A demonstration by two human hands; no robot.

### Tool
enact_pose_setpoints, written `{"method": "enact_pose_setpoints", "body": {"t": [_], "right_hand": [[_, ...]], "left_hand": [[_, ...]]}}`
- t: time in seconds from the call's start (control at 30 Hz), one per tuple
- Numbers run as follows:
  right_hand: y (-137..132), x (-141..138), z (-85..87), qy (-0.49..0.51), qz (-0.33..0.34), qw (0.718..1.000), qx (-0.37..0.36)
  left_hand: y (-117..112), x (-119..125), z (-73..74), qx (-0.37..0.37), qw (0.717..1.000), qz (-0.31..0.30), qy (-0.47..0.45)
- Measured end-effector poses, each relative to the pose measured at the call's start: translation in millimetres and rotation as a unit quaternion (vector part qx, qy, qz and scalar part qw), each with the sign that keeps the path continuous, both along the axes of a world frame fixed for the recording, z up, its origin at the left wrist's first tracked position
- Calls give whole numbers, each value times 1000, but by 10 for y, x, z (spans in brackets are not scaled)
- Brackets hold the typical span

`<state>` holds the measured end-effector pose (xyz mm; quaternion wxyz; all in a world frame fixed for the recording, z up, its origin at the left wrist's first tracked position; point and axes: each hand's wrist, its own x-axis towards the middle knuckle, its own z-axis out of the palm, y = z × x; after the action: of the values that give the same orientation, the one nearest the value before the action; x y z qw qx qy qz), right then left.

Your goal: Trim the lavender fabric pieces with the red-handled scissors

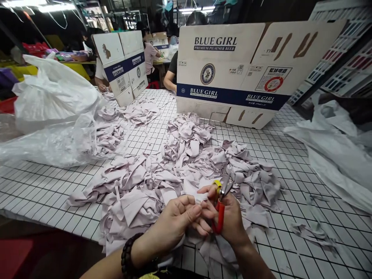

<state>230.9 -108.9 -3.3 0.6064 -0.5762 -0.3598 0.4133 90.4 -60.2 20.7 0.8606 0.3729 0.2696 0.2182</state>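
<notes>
Between my two hands is a small pale lilac fabric piece [200, 197]. My left hand [177, 217], with a dark bead bracelet [128, 252] at the wrist, pinches it between thumb and fingers. My right hand [232, 221] has red-handled scissors [220, 217] hooked in it, blades pointing up and away, a yellow band on one finger. The right fingertips also touch the fabric piece. Beneath and beyond both hands spreads a heap of lilac fabric pieces [139, 205], crumpled and overlapping.
An upright Blue Girl carton [226, 69] stands across the table's far side, a second carton [124, 66] farther left. White plastic bags lie at left [55, 93] and right [334, 143]. Scraps [314, 234] lie on the gridded tablecloth [296, 186] at right. Other people sit behind the cartons.
</notes>
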Motion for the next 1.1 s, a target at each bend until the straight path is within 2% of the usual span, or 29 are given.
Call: {"method": "enact_pose_setpoints", "body": {"t": [0.1, 0.17, 0.27, 0.33, 0.4, 0.5, 0.57, 0.67, 0.8, 0.9, 0.97, 1.1], "right_hand": [[61, 8, -5, -30, -23, 999, 8], [68, 20, -9, -39, -20, 999, 12], [45, 16, -44, -28, 3, 999, 19], [30, 9, -76, -19, 15, 1000, 15], [18, 18, -96, -20, 34, 999, -7], [-18, 86, -63, -47, 81, 994, -55], [-77, 166, 9, -96, 92, 987, -93], [-215, 287, 164, -241, 79, 957, -141], [-394, 330, 317, -406, 99, 896, -151], [-448, 281, 337, -465, 100, 866, -155], [-446, 242, 326, -487, 90, 856, -147], [-409, 194, 325, -510, 77, 846, -137]], "left_hand": [[28, -31, -24, 41, 999, 5, 30], [56, -53, -54, 111, 991, 23, 65], [99, -83, -92, 233, 962, 72, 124], [118, -97, -105, 286, 943, 79, 148], [120, -97, -116, 299, 942, 56, 145], [98, -71, -151, 246, 964, 18, 96], [83, -49, -182, 221, 973, 13, 70], [88, -29, -215, 271, 959, 31, 72], [120, -27, -227, 387, 916, 53, 86], [129, -30, -235, 431, 897, 54, 77], [126, -34, -247, 444, 891, 53, 75], [119, -42, -285, 419, 905, 40, 56]]}}
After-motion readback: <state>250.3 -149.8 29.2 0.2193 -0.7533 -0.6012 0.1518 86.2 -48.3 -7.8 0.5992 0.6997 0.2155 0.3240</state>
